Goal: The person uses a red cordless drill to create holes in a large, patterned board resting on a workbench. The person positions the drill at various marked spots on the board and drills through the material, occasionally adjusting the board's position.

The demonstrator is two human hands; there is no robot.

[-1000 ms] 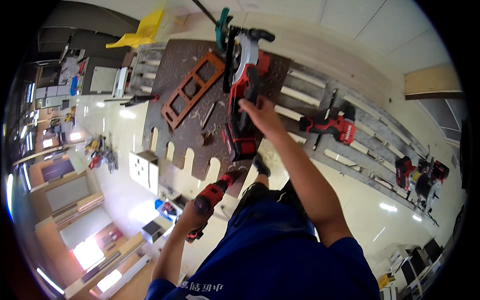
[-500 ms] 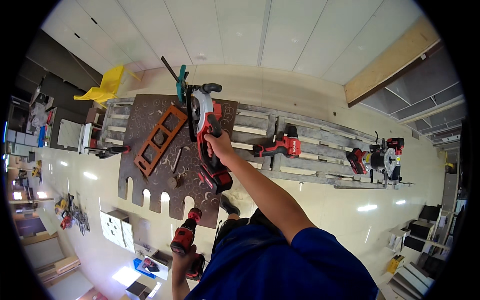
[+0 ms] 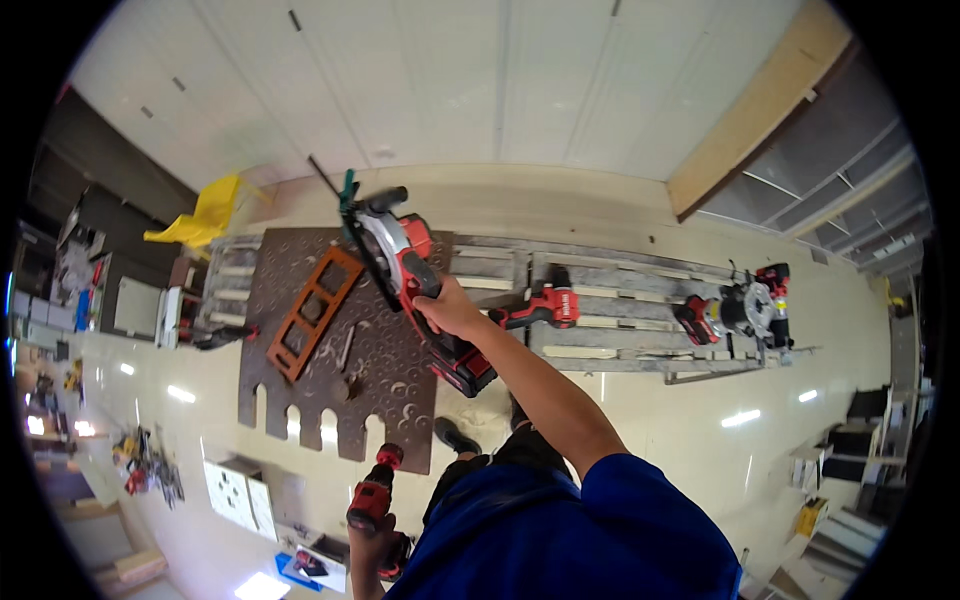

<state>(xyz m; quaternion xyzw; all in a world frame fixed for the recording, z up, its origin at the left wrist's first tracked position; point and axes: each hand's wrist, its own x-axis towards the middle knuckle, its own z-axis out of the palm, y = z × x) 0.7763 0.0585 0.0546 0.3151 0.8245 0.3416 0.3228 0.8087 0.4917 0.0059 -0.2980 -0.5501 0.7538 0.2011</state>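
My right hand (image 3: pixel 448 306) grips the rear handle of a red and grey cordless circular saw (image 3: pixel 412 262), which is above the brown board (image 3: pixel 395 400) near its right edge. The saw's battery end points toward me. A green clamp (image 3: pixel 347 195) with a dark bar appears by the saw's front; whether they touch I cannot tell. Low at the left, my left hand (image 3: pixel 368 548) is wrapped round the handle of a red and black cordless drill (image 3: pixel 371 503) with a round red piece at its nose. An orange-brown frame with rectangular openings (image 3: pixel 335 262) lies on the board.
Another red cordless drill (image 3: pixel 556 306) lies on the slatted pallet (image 3: pixel 630 335) to the right. Farther right sits a red and silver power tool (image 3: pixel 745 308). The board also bears a small metal rod (image 3: pixel 347 347) and a round piece (image 3: pixel 343 387). A yellow chair (image 3: pixel 208 212) stands far left.
The circular saw has turned, its front swinging left and its battery end right. My left hand still holds the drill near the same place. The whole view has shifted slightly.
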